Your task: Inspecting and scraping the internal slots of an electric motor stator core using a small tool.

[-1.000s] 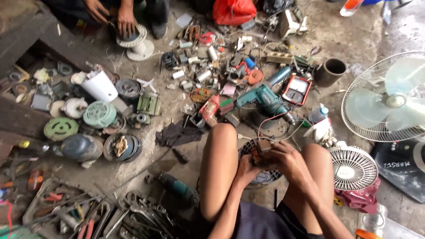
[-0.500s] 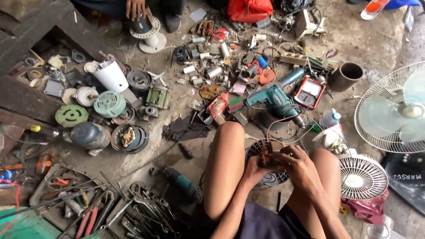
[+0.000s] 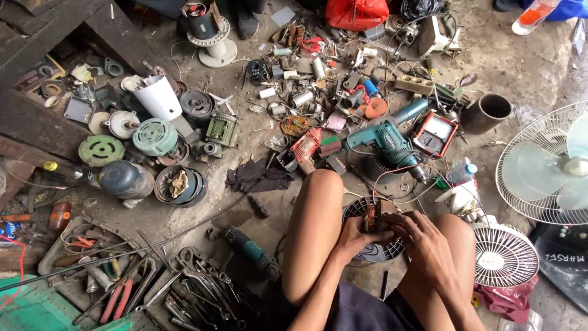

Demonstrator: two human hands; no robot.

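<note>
Fingers (image 3: 398,228) of both hands close on a small fan motor (image 3: 375,216), held over a round grille (image 3: 373,248) between the knees; left hand (image 3: 355,239) cradles it, right hand (image 3: 425,245) works from 3 o'clock. Steady support beneath seems wise while the wires are handled. Concrete floor (image 3: 527,67) all around: white fan (image 3: 548,165) at 3 o'clock, teal drill (image 3: 386,142) at 12, pliers tray (image 3: 52,260) at 8.

Red plastic bag (image 3: 356,12) top centre, red-framed meter's pale dial face (image 3: 433,133) right of drill
</note>
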